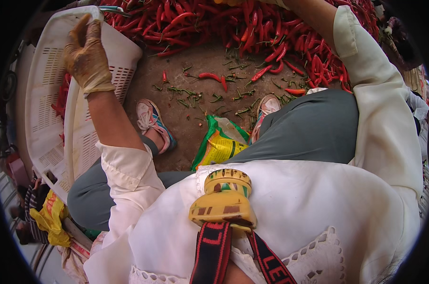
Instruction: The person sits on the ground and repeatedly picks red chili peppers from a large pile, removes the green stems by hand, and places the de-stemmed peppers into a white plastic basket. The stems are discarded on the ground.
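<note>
My left hand (89, 58), in a stained, thin glove, is raised over a white plastic basket (123, 53) on the left. Its thumb and forefinger are apart, and I see nothing between them. Red chillies (62, 96) show inside the basket behind my wrist. At the top edge, my right hand (232, 1) is mostly cut off; only bits of its yellowish glove show over a large heap of red chillies (186, 25). Whether it holds something is hidden. Near the basket's upper corner is a thin teal object (113, 10).
Loose green stems (186, 91) and a few red chillies (210, 76) lie on the brown floor (179, 124) between my shoes (152, 120). A green and yellow printed bag (219, 145) lies by my right leg. A yellow plastic bag (49, 216) is at lower left.
</note>
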A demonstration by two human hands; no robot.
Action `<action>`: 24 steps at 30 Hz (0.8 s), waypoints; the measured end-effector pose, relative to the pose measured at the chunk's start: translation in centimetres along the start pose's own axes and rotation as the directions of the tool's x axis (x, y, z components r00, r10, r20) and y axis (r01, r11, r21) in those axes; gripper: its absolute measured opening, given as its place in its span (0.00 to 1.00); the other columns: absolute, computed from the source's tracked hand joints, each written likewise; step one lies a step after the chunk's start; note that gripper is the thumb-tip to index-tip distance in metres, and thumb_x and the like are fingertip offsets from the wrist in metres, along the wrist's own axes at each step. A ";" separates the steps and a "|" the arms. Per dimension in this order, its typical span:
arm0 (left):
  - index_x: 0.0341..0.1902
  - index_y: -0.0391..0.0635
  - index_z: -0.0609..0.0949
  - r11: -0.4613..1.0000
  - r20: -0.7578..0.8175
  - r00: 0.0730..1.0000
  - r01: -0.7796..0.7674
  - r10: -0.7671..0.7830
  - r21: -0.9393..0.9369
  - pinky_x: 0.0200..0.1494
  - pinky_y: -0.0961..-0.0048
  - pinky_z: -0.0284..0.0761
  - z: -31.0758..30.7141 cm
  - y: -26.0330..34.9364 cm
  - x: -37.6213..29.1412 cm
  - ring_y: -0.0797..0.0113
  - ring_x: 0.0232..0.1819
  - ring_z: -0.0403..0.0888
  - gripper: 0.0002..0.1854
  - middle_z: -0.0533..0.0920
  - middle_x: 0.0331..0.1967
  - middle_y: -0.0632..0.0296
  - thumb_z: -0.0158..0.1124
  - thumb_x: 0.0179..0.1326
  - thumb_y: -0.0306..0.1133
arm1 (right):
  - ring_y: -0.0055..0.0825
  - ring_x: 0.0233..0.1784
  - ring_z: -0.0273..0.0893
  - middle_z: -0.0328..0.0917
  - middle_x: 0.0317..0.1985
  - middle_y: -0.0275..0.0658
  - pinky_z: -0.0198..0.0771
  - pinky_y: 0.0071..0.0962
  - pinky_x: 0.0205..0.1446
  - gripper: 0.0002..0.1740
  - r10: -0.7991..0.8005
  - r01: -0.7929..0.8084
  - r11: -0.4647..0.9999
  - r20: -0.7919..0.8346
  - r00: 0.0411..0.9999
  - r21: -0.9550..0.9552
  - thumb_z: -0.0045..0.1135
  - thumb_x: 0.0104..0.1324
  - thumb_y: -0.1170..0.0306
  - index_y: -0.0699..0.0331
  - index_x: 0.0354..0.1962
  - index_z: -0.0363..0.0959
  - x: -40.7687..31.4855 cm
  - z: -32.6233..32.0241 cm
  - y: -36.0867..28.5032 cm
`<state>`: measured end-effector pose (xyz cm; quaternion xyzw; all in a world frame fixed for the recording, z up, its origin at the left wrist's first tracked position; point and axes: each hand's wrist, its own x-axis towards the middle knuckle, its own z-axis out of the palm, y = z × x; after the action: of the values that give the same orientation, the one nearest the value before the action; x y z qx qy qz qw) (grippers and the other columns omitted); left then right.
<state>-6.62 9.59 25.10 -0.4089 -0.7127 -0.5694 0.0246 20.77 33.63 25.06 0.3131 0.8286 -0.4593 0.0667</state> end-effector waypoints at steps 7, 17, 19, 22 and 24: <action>0.54 0.42 0.79 0.876 0.784 0.455 0.426 -0.423 0.225 0.51 0.72 0.74 23.3 -4.9 -19.1 0.66 0.47 0.81 0.18 0.84 0.46 0.57 0.63 0.62 0.35 | 0.23 0.31 0.80 0.82 0.36 0.35 0.71 0.21 0.29 0.14 0.572 -0.624 0.594 0.279 0.771 0.508 0.49 0.68 0.63 0.62 0.41 0.78 -7.9 14.3 23.4; 0.42 0.44 0.82 0.890 0.848 0.368 0.392 -0.382 0.231 0.45 0.63 0.73 29.5 -7.0 -21.4 0.53 0.42 0.81 0.19 0.83 0.38 0.51 0.63 0.59 0.48 | 0.18 0.31 0.77 0.82 0.38 0.35 0.73 0.19 0.34 0.13 0.355 -0.377 0.401 0.237 0.904 0.835 0.53 0.69 0.65 0.67 0.42 0.78 -8.6 17.7 20.7; 0.42 0.41 0.80 0.919 0.891 0.330 0.343 -0.313 0.196 0.42 0.68 0.72 26.5 -7.4 -22.5 0.60 0.37 0.79 0.16 0.82 0.33 0.55 0.61 0.62 0.43 | 0.24 0.32 0.78 0.82 0.35 0.37 0.73 0.22 0.37 0.12 0.375 -0.239 0.644 -0.028 0.927 0.727 0.56 0.66 0.65 0.66 0.40 0.77 -9.0 17.0 19.3; 0.46 0.38 0.79 0.930 0.960 0.097 0.291 -0.261 0.224 0.39 0.77 0.71 22.1 -6.4 -23.5 0.74 0.34 0.75 0.14 0.81 0.33 0.61 0.60 0.65 0.37 | 0.33 0.43 0.78 0.79 0.40 0.40 0.72 0.32 0.47 0.18 -0.160 -0.111 0.869 -0.486 0.859 -0.482 0.61 0.57 0.63 0.61 0.43 0.76 -9.8 16.5 17.1; 0.48 0.39 0.78 0.944 0.970 -0.042 0.223 -0.238 0.242 0.38 0.77 0.71 20.0 -5.0 -23.8 0.75 0.34 0.74 0.14 0.81 0.33 0.62 0.59 0.65 0.37 | 0.35 0.48 0.77 0.78 0.44 0.39 0.68 0.36 0.50 0.18 -0.465 0.104 0.719 -0.364 0.807 -0.687 0.60 0.54 0.61 0.58 0.43 0.76 -9.7 16.9 15.7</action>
<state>14.76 12.94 2.25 -0.5639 -0.5817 -0.1071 -0.5764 34.57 21.63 8.05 0.2449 0.9594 -0.0542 -0.1289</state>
